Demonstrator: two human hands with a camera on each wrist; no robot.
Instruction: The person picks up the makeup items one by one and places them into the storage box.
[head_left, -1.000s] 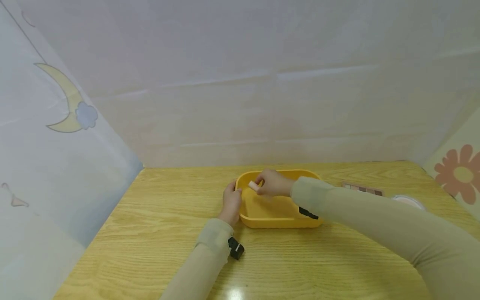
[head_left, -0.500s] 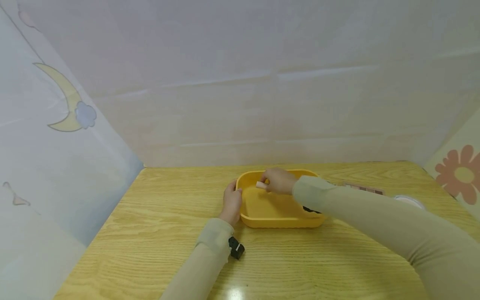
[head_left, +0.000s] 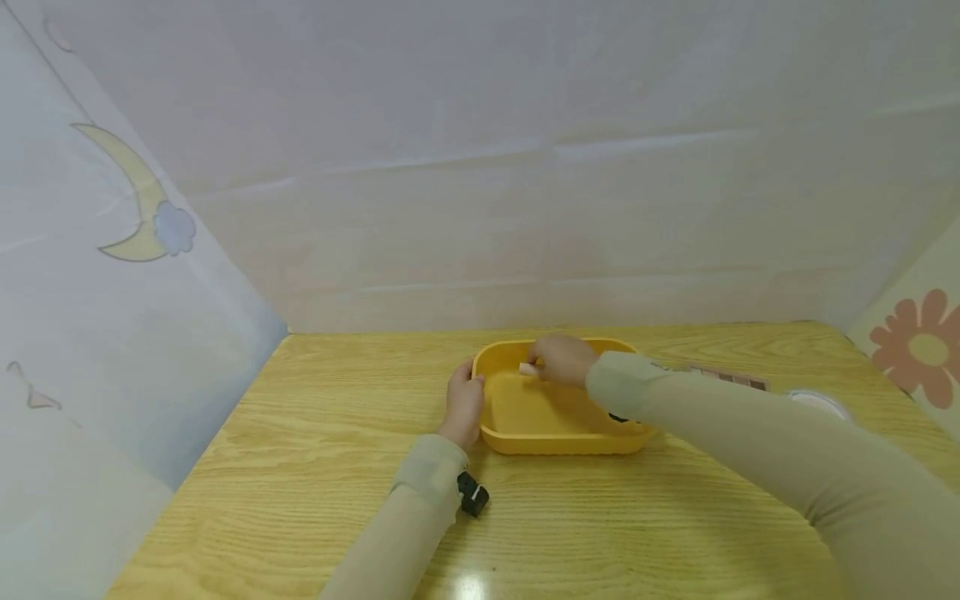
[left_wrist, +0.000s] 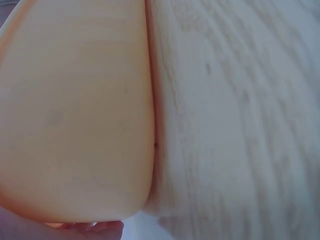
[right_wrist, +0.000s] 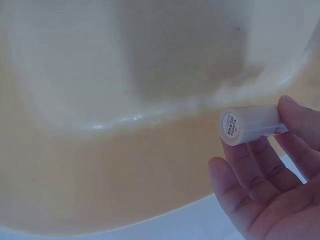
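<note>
A yellow plastic tub (head_left: 562, 445) with rounded corners sits on the wooden table. My left hand (head_left: 463, 404) grips its left end, thumb at the rim and fingers along the outer wall. In the left wrist view the tub's side (left_wrist: 75, 110) fills much of the picture, with fingertips (left_wrist: 100, 229) under its edge. Inside the tub's outline, my right hand (head_left: 564, 360) pinches a small pale lipstick tube (head_left: 528, 369). The right wrist view shows the tube (right_wrist: 250, 124) lying sideways between thumb and fingers, a printed label on its round end, above the tub's inner wall.
Right of the tub, partly behind the right sleeve, lie a flat eyeshadow palette (head_left: 731, 377) and a round white-topped item (head_left: 819, 402), mostly covered. A pale cloth wall (head_left: 420, 250) rises at the table's back edge. Each wrist carries a black strap.
My right hand has shifted slightly to the right with the lipstick tube, which has turned more level. The left hand and the tub have stayed in place.
</note>
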